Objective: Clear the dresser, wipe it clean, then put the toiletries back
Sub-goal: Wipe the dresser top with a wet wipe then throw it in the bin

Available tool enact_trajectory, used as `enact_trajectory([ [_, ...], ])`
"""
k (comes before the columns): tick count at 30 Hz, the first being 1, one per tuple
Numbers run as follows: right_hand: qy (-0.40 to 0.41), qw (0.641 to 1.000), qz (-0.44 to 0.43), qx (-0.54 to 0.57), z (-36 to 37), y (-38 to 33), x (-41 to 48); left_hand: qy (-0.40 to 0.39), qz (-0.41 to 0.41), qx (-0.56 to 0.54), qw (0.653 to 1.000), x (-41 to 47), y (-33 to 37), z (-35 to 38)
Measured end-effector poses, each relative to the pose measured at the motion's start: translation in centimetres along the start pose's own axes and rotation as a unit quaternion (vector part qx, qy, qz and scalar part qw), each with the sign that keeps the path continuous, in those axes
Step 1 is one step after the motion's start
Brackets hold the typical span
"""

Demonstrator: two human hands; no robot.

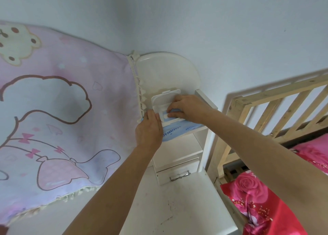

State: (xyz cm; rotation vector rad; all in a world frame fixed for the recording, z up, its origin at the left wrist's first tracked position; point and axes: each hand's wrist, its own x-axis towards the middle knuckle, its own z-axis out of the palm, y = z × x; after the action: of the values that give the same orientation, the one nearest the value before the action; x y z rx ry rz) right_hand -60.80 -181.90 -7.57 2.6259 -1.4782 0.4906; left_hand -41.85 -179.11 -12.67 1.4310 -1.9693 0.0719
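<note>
1. Two hands were on the job up top: the right hand (188, 107) sat curled over the wipes pack (179, 131), thumb and forefinger drawn close together right at its opening. Whether a wipe was caught between them, I could not tell.
2. The left hand (149, 130) lay palm-down on the pack's left end, fingers straight and together, pressing rather than gripping.
3. The pack's white flip lid (166, 98) stood thrown back, hinged away from the person, just behind the right fingers.
4. The blue pack itself lay flat on the dresser's top shelf (206, 99), its front edge overhanging a little.
5. Below the shelf sat a small drawer (177, 172) with a metal handle, then the white, scuffed dresser top (177, 208).
6. A pink cartoon blanket (62, 101) hung at the left, touching the dresser's side.
7. On the right stood a wooden bed frame (266, 101) with red rose-print bedding (266, 199).
</note>
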Motion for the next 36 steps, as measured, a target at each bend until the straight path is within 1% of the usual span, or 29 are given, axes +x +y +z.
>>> enact_trajectory([
  [3,0.019,0.998,-0.032,-0.053,0.7,-0.1,0.1,-0.018,-0.01,0.0,1.0,0.1,0.0,0.0],
  [6,0.043,0.988,-0.057,-0.133,1.2,-0.7,-0.4,-0.007,0.006,0.001,1.0,0.1,0.3,-0.2],
  [9,0.059,0.985,-0.031,-0.162,1.4,-1.3,-0.6,0.023,0.041,0.004,0.999,0.1,0.4,-0.1],
  [11,0.061,0.989,0.025,-0.132,1.5,-1.4,-0.7,0.039,0.05,0.007,0.998,0.1,0.4,-0.1],
  [13,0.082,0.991,0.087,-0.064,1.6,-1.5,-0.9,0.051,0.06,0.016,0.997,0.3,0.3,-0.1],
  [15,0.114,0.984,0.137,0.018,1.7,-1.7,-1.1,0.059,0.073,0.029,0.995,0.3,0.2,0.0],
  [17,0.126,0.975,0.17,0.07,1.8,-1.9,-1.3,0.049,0.072,0.034,0.996,0.2,0.2,-0.1],
  [19,0.113,0.976,0.163,0.091,1.9,-1.8,-1.7,0.028,0.053,0.031,0.998,0.2,0.4,-0.3],
  [22,0.08,0.983,0.119,0.117,1.5,-1.7,-2.4,0.0,0.034,0.035,0.999,0.1,0.7,-0.4],
  [24,0.078,0.982,0.117,0.13,1.3,-1.9,-2.5,-0.017,0.018,0.043,0.999,0.2,1.0,-0.7],
  [26,0.089,0.982,0.124,0.11,1.2,-2.5,-2.1,-0.027,0.005,0.045,0.999,0.1,1.0,-0.8],
  [28,0.077,0.982,0.152,0.087,0.9,-2.9,-1.4,-0.043,0.016,0.049,0.998,0.1,1.1,-1.0],
  [29,0.072,0.978,0.174,0.093,0.6,-2.9,-0.9,-0.045,0.022,0.06,0.997,0.1,1.1,-1.0],
  [30,0.087,0.968,0.2,0.128,0.2,-3.1,-0.4,-0.037,0.026,0.069,0.997,0.1,1.0,-1.0],
  [31,0.128,0.945,0.232,0.191,-0.6,-3.1,0.3,-0.044,0.014,0.07,0.996,0.3,1.1,-1.0],
  [32,0.191,0.907,0.264,0.266,-1.6,-3.0,1.0,-0.055,-0.005,0.069,0.996,0.3,1.1,-1.0],
  [33,0.262,0.859,0.291,0.329,-2.9,-2.8,1.6,-0.078,-0.028,0.078,0.994,0.4,1.1,-1.0],
  [34,0.321,0.822,0.304,0.359,-4.4,-2.7,2.0,-0.09,-0.034,0.087,0.992,0.4,1.1,-0.9],
  [36,0.398,0.786,0.305,0.361,-7.5,-2.6,2.1,-0.099,-0.034,0.102,0.989,0.4,1.2,-1.1],
])
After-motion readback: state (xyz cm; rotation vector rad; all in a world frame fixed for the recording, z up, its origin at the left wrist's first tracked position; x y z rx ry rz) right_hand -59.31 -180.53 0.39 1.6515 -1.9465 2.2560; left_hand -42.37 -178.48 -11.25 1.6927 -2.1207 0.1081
